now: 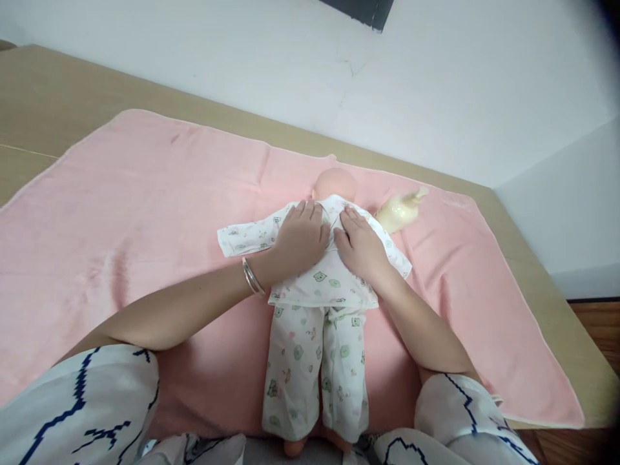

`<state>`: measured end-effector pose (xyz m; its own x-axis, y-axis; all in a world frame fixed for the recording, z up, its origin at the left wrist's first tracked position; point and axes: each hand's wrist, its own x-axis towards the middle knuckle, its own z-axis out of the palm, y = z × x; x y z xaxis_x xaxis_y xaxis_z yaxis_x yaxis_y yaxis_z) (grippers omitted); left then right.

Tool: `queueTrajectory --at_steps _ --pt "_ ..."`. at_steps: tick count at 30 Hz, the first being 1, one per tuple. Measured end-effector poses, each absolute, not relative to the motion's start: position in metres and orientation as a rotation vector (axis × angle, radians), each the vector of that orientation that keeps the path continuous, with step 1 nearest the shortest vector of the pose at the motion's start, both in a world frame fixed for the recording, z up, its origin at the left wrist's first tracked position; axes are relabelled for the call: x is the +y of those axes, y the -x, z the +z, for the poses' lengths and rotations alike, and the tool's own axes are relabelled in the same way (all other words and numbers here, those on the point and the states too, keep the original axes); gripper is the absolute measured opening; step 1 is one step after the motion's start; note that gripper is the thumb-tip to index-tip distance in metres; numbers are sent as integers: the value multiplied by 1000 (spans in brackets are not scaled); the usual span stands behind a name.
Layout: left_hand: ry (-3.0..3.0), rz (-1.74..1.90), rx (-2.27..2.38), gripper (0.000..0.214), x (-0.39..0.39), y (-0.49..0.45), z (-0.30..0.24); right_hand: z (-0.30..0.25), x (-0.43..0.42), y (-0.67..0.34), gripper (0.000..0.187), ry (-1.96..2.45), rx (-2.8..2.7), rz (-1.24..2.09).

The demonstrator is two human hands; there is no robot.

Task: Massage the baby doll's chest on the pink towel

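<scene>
The doll's (322,294) face cannot be made out, its hands are lost in the sleeves, and its feet barely show below; a dark panel (363,10) is cut off above. The doll lies on a soft, creased blanket (194,174), in thin printed cloth. Left hand (304,237) and right hand (361,245) rest flat on its top, slightly apart; a smooth, rounded bottle (399,212) lies just beside one sleeve

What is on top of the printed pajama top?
The left hand and right hand rest on the upper part of the pajama top. The part directly beneath them is covered.
</scene>
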<state>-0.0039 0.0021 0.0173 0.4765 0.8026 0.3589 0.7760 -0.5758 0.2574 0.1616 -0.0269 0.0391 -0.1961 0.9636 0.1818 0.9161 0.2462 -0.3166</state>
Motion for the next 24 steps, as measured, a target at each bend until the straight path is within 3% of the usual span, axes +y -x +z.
queueTrajectory --at_steps 6,13,18,24 --pt "-2594 565 1345 54 -29 -3 28 40 -21 -164 56 1744 -2178 241" --pt "-2514 680 1202 33 14 8 26 41 -53 -146 58 1722 -2268 115" --pt "-2531 678 1369 54 -9 -1 15 42 -32 -158 53 1722 -2185 192" --pt "-2618 697 1288 54 -19 -2 16 40 -15 -169 51 1671 -2202 222"
